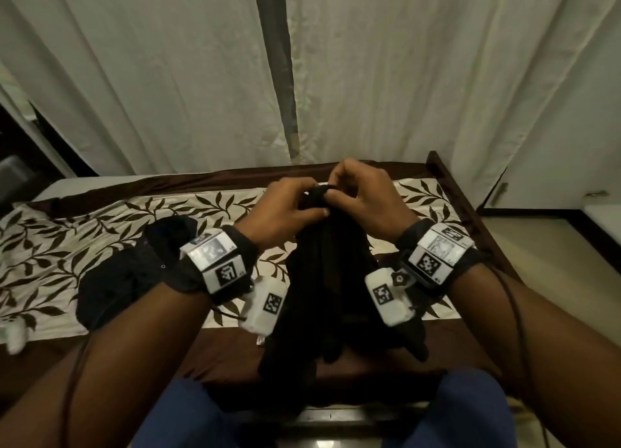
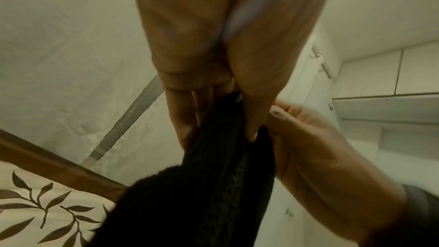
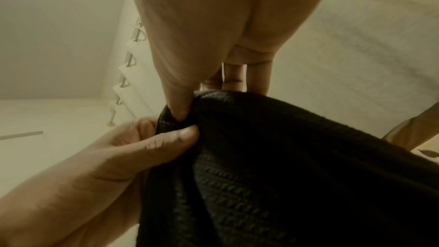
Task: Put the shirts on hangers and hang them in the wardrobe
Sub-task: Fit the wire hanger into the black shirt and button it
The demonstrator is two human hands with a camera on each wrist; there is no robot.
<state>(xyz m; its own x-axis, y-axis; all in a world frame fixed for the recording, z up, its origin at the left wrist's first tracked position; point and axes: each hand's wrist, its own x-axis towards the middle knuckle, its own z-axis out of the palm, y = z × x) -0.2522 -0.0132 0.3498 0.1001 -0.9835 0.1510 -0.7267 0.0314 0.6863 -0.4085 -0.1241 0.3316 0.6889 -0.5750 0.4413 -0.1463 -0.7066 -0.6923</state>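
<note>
We note black shirt, waffle-knit weave, bunched, hanging limp above bed. Left hand and right hand both pinch its top edge, fingers curled, thumbs pressed into cloth, hands touching. Second dark garment lies crumpled on leaf-print cover, left. Pale curtains behind. We see white wardrobe doors, metal handles.

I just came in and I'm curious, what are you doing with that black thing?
A person is holding up a black knitted shirt over the bed. The left hand and the right hand both pinch its top edge, close together, and the rest hangs down. Another dark garment lies on the leaf-patterned bedspread. No hanger is in sight yet.
</note>
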